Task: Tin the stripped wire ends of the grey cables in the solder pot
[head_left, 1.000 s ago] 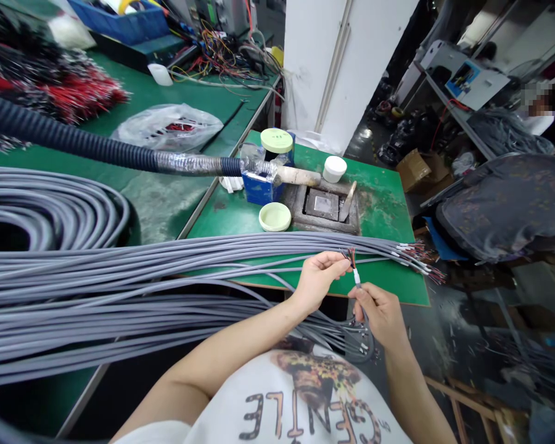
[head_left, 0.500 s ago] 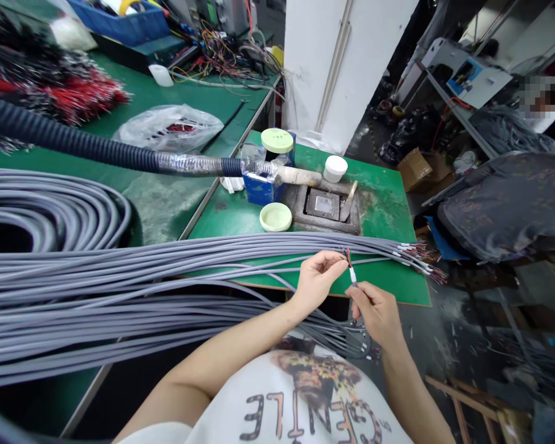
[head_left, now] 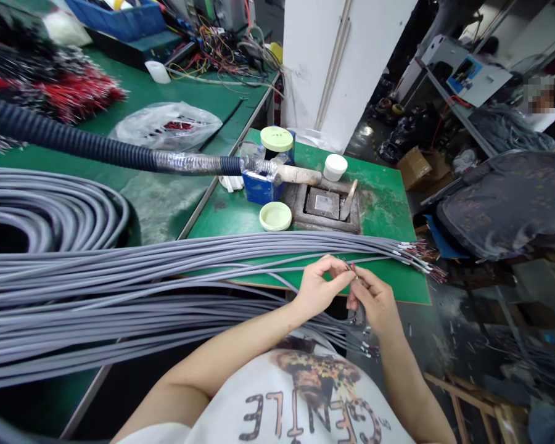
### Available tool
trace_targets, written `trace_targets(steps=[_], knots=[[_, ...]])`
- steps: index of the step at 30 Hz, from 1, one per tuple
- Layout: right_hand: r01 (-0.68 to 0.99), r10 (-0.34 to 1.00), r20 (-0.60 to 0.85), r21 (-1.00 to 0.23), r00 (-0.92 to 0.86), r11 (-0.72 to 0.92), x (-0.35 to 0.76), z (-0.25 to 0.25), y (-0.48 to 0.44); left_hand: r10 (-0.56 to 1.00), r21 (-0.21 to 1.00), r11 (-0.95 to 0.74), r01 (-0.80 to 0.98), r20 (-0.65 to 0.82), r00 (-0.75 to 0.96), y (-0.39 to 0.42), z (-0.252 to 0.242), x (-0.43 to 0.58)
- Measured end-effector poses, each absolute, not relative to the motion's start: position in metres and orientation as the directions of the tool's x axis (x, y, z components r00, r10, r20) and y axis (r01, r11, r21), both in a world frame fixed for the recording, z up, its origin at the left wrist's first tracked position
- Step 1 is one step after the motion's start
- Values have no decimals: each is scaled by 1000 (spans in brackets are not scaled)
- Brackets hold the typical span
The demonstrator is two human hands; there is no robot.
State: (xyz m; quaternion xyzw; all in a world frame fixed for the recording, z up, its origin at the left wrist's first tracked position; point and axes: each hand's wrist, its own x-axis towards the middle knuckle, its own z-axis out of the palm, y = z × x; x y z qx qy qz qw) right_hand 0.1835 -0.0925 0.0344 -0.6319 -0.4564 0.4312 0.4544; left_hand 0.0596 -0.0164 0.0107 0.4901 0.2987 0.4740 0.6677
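A long bundle of grey sheathed cables (head_left: 120, 277) runs in from the left across the front of a green desk (head_left: 226, 216), with a round pale-green plastic lid (head_left: 275, 216) behind it. The left hand (head_left: 321, 287) holds a narrow pinch on the thin coloured wires (head_left: 350, 266) at one cable's stripped end, just above the desk's front edge. The right hand (head_left: 374, 302) closes its fingertips on those wires from beside. Further right, white-tipped cable ends (head_left: 409, 251) fan past the desk's right edge.
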Motion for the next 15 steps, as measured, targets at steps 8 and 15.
trace_targets(steps=[8,15], knots=[[-6,965,-30,-1000,260,-29,179,20,-78,848,722,409,-558,-75,524,-23,6,62],[-56,939,-62,-997,338,-45,171,21,-67,899,850,138,-508,108,425,-20,3,56]])
